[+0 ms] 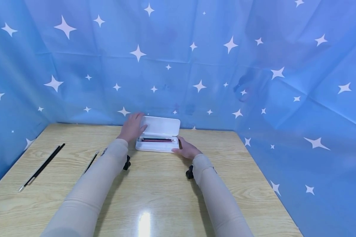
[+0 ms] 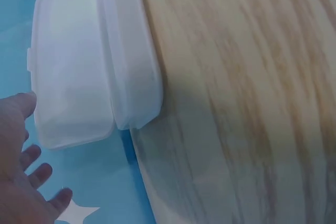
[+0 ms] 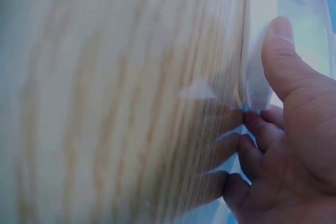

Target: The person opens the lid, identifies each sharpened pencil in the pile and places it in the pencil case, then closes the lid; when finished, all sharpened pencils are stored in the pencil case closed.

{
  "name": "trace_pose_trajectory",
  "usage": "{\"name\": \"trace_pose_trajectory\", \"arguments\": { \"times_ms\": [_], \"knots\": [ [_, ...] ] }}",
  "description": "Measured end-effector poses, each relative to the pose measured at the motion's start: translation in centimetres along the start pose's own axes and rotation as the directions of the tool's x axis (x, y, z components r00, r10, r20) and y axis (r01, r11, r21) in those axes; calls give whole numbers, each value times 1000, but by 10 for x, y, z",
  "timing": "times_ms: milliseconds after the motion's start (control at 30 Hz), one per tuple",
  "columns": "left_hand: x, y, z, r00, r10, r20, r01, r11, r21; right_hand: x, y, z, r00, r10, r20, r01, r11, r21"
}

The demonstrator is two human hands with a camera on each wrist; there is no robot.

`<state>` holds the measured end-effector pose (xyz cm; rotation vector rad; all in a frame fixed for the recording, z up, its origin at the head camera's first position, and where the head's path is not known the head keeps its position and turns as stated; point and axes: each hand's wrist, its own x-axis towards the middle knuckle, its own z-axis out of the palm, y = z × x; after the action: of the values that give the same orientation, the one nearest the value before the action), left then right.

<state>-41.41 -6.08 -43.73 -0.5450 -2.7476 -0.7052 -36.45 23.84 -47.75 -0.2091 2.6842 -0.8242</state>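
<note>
A white pencil case [image 1: 155, 146] lies near the table's back edge with its lid [image 1: 163, 125] tilted up against the backdrop. Several pencils [image 1: 156, 140] lie inside, parallel to its length. At the lid's left side is my left hand [image 1: 132, 127]; the left wrist view shows its thumb right at the lid's edge and its fingers spread apart behind. My right hand [image 1: 188, 150] holds the case's right end, thumb over the front side and curled fingers around the end, as the right wrist view shows.
Two dark pencils [image 1: 45, 164] lie side by side at the table's left. Another dark pencil [image 1: 90, 162] is partly hidden by my left sleeve [image 1: 90, 194]. A blue backdrop with white stars [image 1: 178, 65] hangs behind and beside the wooden table [image 1: 157, 187].
</note>
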Motion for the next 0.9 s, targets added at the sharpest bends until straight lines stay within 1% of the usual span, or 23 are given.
{"name": "trace_pose_trajectory", "arguments": {
  "times_ms": [67, 167, 200, 433, 600, 800, 900],
  "knots": [
    [0, -2, 2, 999, -11, 32, 12, 1000, -18, 0, -1, 1, 1000, 0, -6, 0, 1000, -5],
    [0, -5, 4, 996, -47, 73, 52, 997, -65, 0, -1, 2, 1000, 4, -12, -4, 1000, -13],
    [0, -5, 4, 995, -49, 83, 55, 996, -74, -1, -2, 2, 1000, 2, -12, -3, 1000, -10],
    [0, -5, 2, 993, -60, 101, 70, 993, -99, -5, -4, 0, 1000, -5, -8, 5, 1000, 0],
    [-2, -9, -1, 994, -49, 94, 60, 992, -114, -1, -5, 2, 1000, -3, -21, 3, 1000, -11],
    [-6, -13, -1, 996, 1, 84, 8, 993, -116, 1, -4, 3, 1000, 15, -26, -16, 999, -36],
    [-8, -14, -2, 997, 21, 78, -10, 991, -133, 1, -3, 1, 999, 9, -37, -10, 1000, -23]
  ]
}}
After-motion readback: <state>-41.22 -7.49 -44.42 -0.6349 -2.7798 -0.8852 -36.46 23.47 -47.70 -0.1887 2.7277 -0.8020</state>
